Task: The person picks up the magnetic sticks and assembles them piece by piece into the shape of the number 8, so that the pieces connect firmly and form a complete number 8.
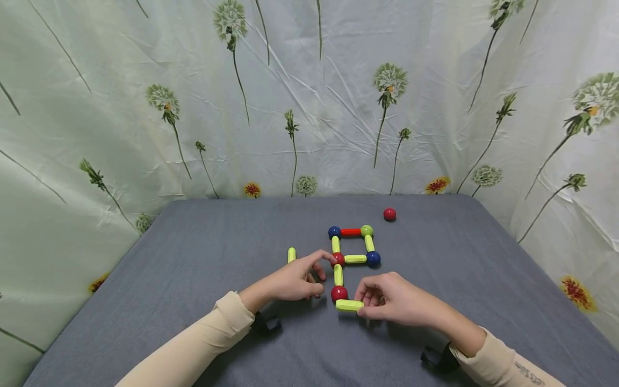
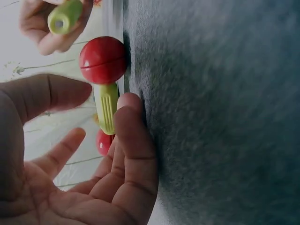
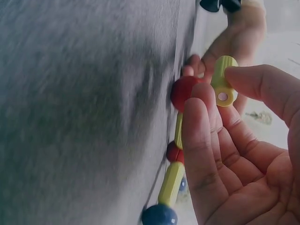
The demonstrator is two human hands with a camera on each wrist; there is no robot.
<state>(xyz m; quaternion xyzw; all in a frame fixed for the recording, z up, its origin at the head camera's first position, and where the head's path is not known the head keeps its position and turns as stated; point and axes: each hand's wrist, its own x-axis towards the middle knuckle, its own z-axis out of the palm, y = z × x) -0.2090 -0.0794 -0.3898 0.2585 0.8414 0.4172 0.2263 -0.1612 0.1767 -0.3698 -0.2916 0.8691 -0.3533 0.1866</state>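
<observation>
A flat figure of magnetic rods and balls lies on the grey table (image 1: 203, 301): a square (image 1: 353, 245) with blue, green and red balls at its corners, and a yellow rod (image 1: 338, 274) running toward me to a red ball (image 1: 339, 293). My right hand (image 1: 362, 304) pinches a yellow-green rod (image 3: 221, 79) between thumb and fingers, its end right beside that red ball (image 3: 185, 91). My left hand (image 1: 316, 277) rests on the table just left of the yellow rod (image 2: 107, 110), fingers (image 2: 133, 140) relaxed, index tip touching the square's red corner ball (image 1: 338, 259). It grips nothing.
One loose red ball (image 1: 389, 214) sits behind the square on the right. A loose yellow rod (image 1: 292, 255) lies left of my left hand. A flowered curtain (image 1: 309, 107) hangs behind and beside the table.
</observation>
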